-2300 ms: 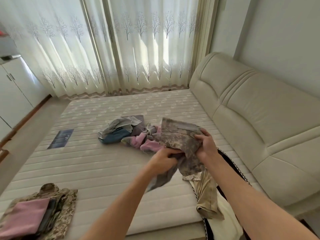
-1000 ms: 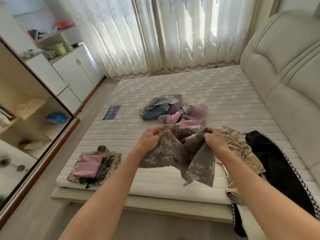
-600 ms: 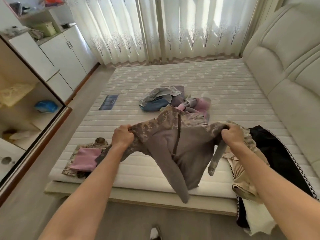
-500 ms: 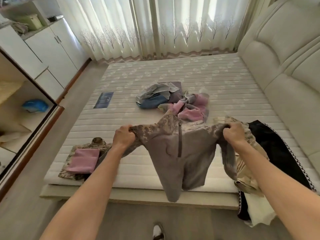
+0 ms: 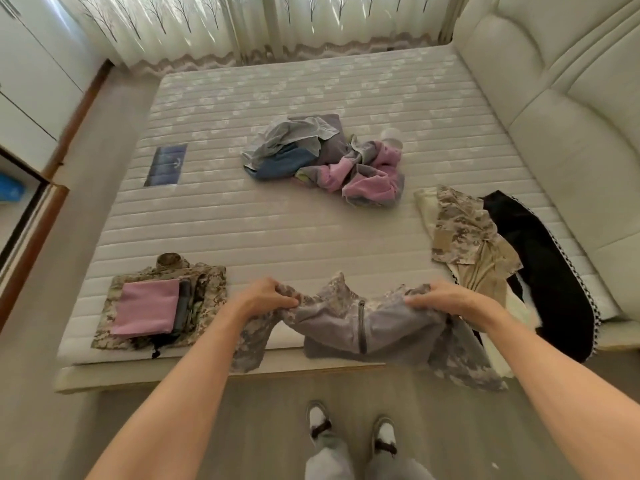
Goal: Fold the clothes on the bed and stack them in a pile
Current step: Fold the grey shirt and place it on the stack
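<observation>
A grey camouflage zip top hangs spread over the near edge of the mattress. My left hand grips its left shoulder and my right hand grips its right shoulder. Both sleeves dangle below the bed edge. On the near left corner lies a folded pile: a pink piece on top of a dark one, on a camouflage garment. A crumpled heap of grey, blue and pink clothes sits mid-bed. A tan camouflage garment and a black garment lie at the right.
A padded cream headboard runs along the right side. Curtains hang at the far end, white cabinets stand at the left. A dark blue label is on the mattress. My feet stand on the grey floor below.
I pulled the camouflage top out of the heap, spread it by the shoulders and lowered it to the near bed edge. The view tilted down.
</observation>
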